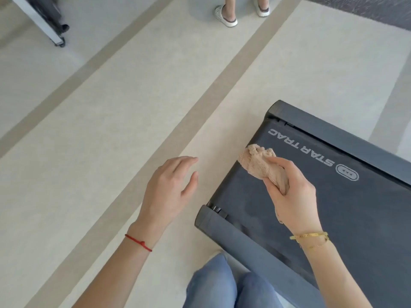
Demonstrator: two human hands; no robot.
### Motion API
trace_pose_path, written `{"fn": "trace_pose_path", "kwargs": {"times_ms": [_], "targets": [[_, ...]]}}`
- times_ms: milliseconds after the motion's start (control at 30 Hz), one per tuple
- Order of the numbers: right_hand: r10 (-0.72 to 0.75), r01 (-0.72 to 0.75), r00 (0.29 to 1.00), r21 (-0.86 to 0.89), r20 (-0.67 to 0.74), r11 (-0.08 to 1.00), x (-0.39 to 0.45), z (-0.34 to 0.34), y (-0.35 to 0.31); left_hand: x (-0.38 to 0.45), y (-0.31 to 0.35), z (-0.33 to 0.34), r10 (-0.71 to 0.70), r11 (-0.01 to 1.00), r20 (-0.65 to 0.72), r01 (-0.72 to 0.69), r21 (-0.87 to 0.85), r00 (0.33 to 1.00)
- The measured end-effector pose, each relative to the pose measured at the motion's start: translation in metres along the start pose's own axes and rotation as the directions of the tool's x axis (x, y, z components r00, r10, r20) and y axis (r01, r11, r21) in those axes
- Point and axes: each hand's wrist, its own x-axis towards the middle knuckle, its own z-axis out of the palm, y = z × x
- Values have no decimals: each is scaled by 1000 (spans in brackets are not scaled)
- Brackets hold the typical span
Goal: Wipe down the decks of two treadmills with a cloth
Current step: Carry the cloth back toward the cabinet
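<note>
My right hand [295, 194] grips the bunched cloth [259, 164] on the treadmill [367, 218] deck's end, the cloth's long axis pointing toward ten o'clock. My left hand [169, 190] hovers open over the floor [111, 107].

A: Your left hand [171, 185] is just hanging out there palm down, fingers loose and a bit spread, holding nothing. Forearm stretched forward.

B: Yep, and your right hand [293, 196] has its fingers and thumb curled tight round the cloth [260, 165], wrist bent a little, arm reaching forward from the lower right. Knees tucked below.
</note>
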Motion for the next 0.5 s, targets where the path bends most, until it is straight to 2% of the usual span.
{"fn": "trace_pose_path", "kwargs": {"times_ms": [233,500], "targets": [[-86,82,989,34,122,996,-38,-34,-131,-56,14,-131,-124,992,-18,124,9,992],[-134,113,956,95,260,989,-102,-73,-244,-124,50,-257,-270,962,-89,273,27,959]]}}
